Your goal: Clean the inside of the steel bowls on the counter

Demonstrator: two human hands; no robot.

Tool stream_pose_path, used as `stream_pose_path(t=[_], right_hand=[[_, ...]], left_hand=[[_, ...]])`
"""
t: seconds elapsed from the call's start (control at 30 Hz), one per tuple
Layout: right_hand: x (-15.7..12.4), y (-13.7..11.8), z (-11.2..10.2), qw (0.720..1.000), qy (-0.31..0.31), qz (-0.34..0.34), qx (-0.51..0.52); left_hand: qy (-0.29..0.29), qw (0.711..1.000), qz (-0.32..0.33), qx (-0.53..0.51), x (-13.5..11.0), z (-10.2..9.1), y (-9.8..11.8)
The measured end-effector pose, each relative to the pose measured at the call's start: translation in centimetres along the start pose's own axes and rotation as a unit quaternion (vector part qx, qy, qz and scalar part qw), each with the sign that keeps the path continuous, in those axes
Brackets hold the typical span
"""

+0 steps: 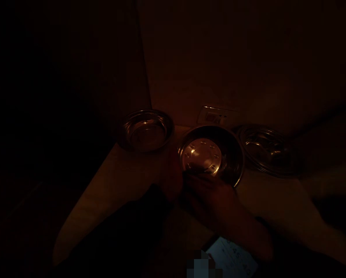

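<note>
In very dim light, a deep metal bowl (230, 154) stands in the middle of the table, light glinting off its round bottom. At its near left rim is my left hand (173, 179), its fingers mostly lost in shadow and seemingly closed. Across the near rim reaches my right hand (210, 193), with fingers pressed together and pointing left towards my left hand. The two hands are close together. Whatever is between them is too dark to make out.
Back left on the light tabletop (111, 185) is a wide metal bowl (148, 133). Shiny metal dishes (268, 152), apparently stacked, lie to the right. A wall socket plate (216, 116) is behind the middle bowl. Below my right forearm glows a lit screen (233, 256).
</note>
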State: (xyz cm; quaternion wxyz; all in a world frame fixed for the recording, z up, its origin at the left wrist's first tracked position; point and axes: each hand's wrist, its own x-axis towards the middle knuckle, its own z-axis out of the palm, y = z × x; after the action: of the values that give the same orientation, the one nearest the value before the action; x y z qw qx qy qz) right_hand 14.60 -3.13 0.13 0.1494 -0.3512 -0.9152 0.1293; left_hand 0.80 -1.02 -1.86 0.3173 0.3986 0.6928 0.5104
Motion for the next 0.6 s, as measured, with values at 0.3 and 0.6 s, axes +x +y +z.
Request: stream_pose_path(t=[0.3, 0.6], right_hand=[[-1.5, 2.8, -2.0, 0.98, -0.129, -0.103, -0.114], [-1.3, 2.7, -0.2, 0.976, -0.077, -0.116, -0.167]], left_hand=[[-0.073, 0.991, 0.096, -0.059, 1.7, -1.0, 0.0], [-0.045, 0.969, 0.021, -0.243, 3.0, -0.2, -1.3]])
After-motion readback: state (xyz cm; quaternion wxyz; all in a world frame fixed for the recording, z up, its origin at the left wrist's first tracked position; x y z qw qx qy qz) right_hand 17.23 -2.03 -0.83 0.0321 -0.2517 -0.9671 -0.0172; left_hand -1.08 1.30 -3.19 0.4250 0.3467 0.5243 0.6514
